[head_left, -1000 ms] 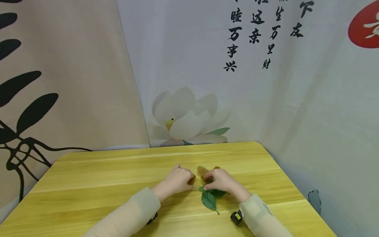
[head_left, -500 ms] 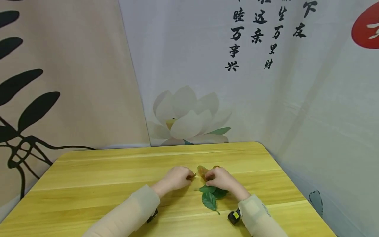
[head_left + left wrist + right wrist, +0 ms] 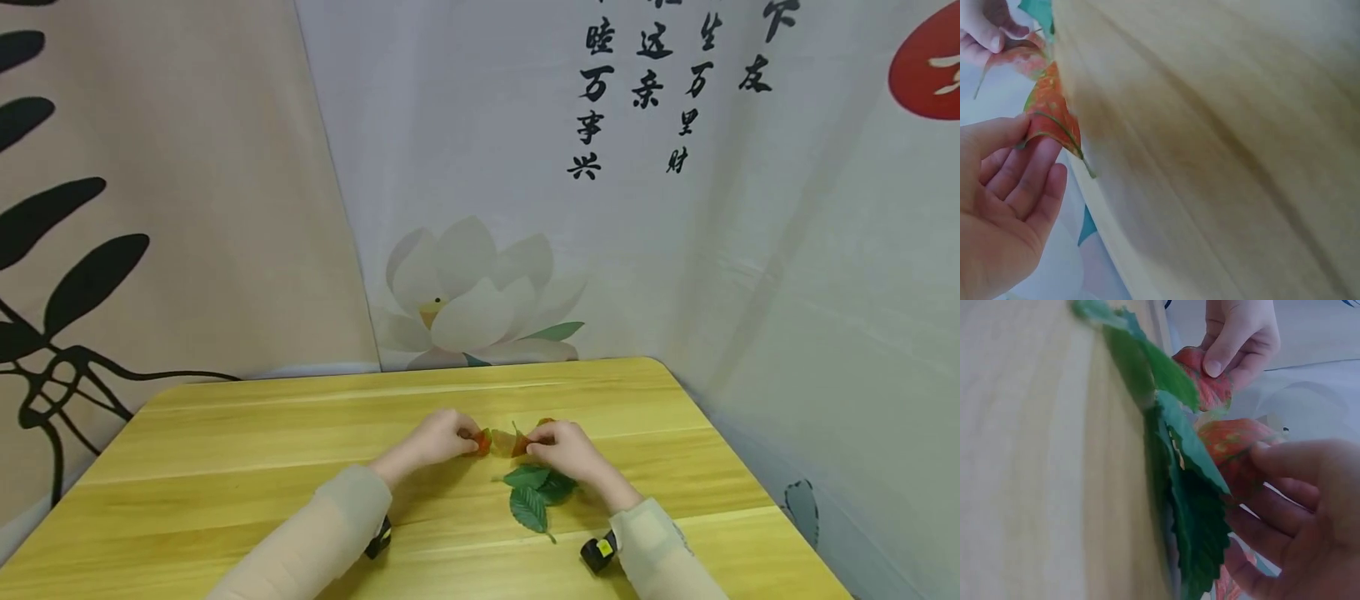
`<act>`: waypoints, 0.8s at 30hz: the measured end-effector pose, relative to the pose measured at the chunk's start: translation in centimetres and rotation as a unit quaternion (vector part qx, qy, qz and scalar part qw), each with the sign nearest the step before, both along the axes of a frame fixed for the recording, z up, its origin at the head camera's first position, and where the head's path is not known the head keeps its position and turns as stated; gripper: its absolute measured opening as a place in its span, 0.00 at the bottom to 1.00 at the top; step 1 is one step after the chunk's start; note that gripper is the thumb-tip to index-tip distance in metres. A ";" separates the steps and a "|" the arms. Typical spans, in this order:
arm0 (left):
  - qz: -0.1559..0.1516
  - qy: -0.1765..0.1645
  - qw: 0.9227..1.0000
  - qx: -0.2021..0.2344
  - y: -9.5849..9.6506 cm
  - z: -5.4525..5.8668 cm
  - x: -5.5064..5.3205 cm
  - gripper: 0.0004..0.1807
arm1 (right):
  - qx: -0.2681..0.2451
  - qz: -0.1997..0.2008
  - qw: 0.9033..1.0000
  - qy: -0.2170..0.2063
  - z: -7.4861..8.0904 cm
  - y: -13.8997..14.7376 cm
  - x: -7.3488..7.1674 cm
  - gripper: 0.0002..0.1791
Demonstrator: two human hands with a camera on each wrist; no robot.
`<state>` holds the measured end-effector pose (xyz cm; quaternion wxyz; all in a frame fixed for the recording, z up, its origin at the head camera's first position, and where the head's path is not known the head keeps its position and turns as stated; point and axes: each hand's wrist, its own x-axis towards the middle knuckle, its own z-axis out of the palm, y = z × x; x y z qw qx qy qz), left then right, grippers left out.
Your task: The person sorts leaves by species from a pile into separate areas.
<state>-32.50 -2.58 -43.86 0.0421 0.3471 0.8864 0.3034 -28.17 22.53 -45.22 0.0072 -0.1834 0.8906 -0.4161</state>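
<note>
My left hand [image 3: 442,437] pinches a red-orange leaf [image 3: 1054,106] between thumb and fingers, just above the table. Facing it, my right hand [image 3: 566,450] pinches a second red-orange leaf [image 3: 1232,447], whose thin stem points up in the head view. The two leaves are close together, edge toward edge. Below the right hand, several green leaves with toothed edges [image 3: 530,508] lie overlapping on the table. Another reddish leaf [image 3: 546,421] peeks out behind the right hand, mostly hidden by it.
The yellow wood-grain table [image 3: 262,483] ends at a far edge close beyond the hands. Behind it hangs a printed cloth backdrop [image 3: 480,167] with a lotus and characters. A small black device [image 3: 598,550] sits at the right cuff.
My left hand has shifted slightly left, and its leaf now shows a red face. The leaf at my right hand has turned, its stem now upward. The green leaves stay put.
</note>
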 end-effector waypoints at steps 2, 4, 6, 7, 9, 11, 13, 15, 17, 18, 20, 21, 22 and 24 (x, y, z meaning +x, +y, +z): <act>0.003 -0.017 1.000 0.017 -0.1 0.2 0.0 0.05 | -0.027 -0.012 1.000 -0.005 0.2 0.0 0.1 0.09; 0.004 -0.028 0.999 0.033 -0.1 0.3 -0.1 0.05 | -0.054 -0.024 0.998 -0.012 0.4 0.0 0.1 0.08; 0.007 -0.036 0.998 0.046 -0.1 0.3 -0.2 0.05 | -0.072 -0.035 0.997 -0.016 0.5 0.0 0.1 0.09; 0.008 -0.039 0.998 0.051 -0.1 0.3 -0.3 0.05 | -0.079 -0.035 0.996 -0.016 0.5 0.1 0.0 0.09; 0.009 -0.043 0.997 0.062 -0.2 0.2 -0.3 0.04 | -0.098 -0.036 0.994 -0.024 0.6 0.2 -0.2 0.09; 0.010 -0.051 0.996 0.073 -0.2 0.3 -0.3 0.04 | -0.120 -0.035 0.992 -0.029 0.6 0.2 -0.3 0.10; 0.011 -0.065 0.994 0.088 -0.3 0.3 -0.4 0.04 | -0.143 -0.036 0.988 -0.042 0.7 0.3 -0.5 0.11; 0.011 -0.081 0.991 0.103 -0.4 0.4 -0.3 0.05 | -0.154 -0.046 0.986 -0.046 0.9 0.4 -0.5 0.12; 0.013 -0.101 0.988 0.120 -0.5 0.4 -0.3 0.07 | -0.166 -0.056 0.983 -0.057 1.0 0.4 -0.5 0.13; 0.015 -0.112 0.985 0.130 -0.5 0.5 -0.3 0.08 | -0.171 -0.061 0.981 -0.063 1.0 0.4 -0.5 0.13; 0.019 -0.133 0.980 0.147 -0.7 0.6 -0.3 0.09 | -0.180 -0.068 0.979 -0.072 1.1 0.4 -0.3 0.14; 0.020 -0.144 0.977 0.155 -0.8 0.6 -0.3 0.10 | -0.182 -0.069 0.978 -0.076 1.1 0.3 -0.3 0.14; 0.023 -0.154 0.974 0.163 -0.9 0.6 -0.3 0.11 | -0.185 -0.070 0.977 -0.079 1.1 0.3 -0.2 0.15; 0.025 -0.170 0.969 0.177 -1.1 0.7 -0.3 0.11 | -0.187 -0.074 0.976 -0.085 1.0 0.3 -0.2 0.15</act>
